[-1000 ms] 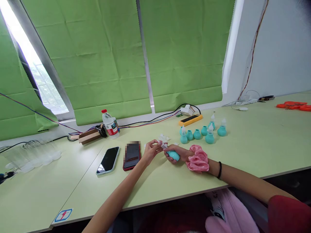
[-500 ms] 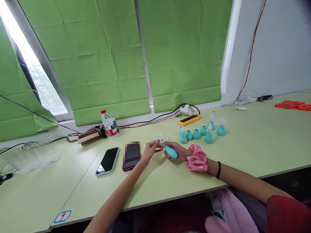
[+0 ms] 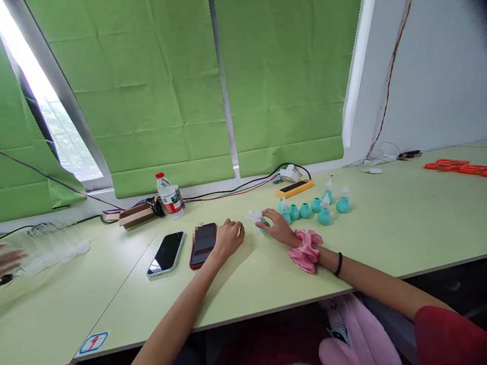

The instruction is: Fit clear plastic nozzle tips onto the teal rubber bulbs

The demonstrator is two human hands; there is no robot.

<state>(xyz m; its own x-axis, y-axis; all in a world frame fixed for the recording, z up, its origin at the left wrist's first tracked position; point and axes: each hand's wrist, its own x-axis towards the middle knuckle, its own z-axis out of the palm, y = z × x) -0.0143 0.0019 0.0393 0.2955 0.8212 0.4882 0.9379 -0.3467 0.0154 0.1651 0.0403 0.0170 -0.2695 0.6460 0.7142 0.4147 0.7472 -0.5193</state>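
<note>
Teal bulb: This bulb (image 3: pixel 266 221) is sitting low at the surface (image 3: pixel 258 284), mid-pic, half hidden under the R. hand (image 3: pixel 280 228) & edging the white pcs (image 3: pixel 253 217).
R. hand: Thumb & fingers are arching part-open about it; can't tell if they're gripping or only touching.
L. hand: The L. hand (image 3: pixel 229 238) is lying loosely curled nr the red phone (image 3: pixel 203 246), showing nothing held; underside's hidden, so can't say for sure.
Just changed: ½ sec. ago both hands were meeting at the bulb in mid-hold; now they're apart, bulb's down, L. hand's off it. Two-handed work on this pc. is apparently pausing or ending.
Bulbs behind: Open-necked bulbs (image 3: pixel 305 211) are standing just beyond, insides unreadable; tipped bulbs (image 3: pixel 324 217) are wearing clear tips, contents n/k.
Bottle: Red-capped bottle (image 3: pixel 169 197) is standing nr the blind, fill unclear.
Box: Cardboard box (image 3: pixel 136 216) is lying open beside it, interior unclear.
Far L.: Co-worker's hand (image 3: pixel 12 257), blurred, is showing by clear vessels (image 3: pixel 57 248), contents n/k.
</note>
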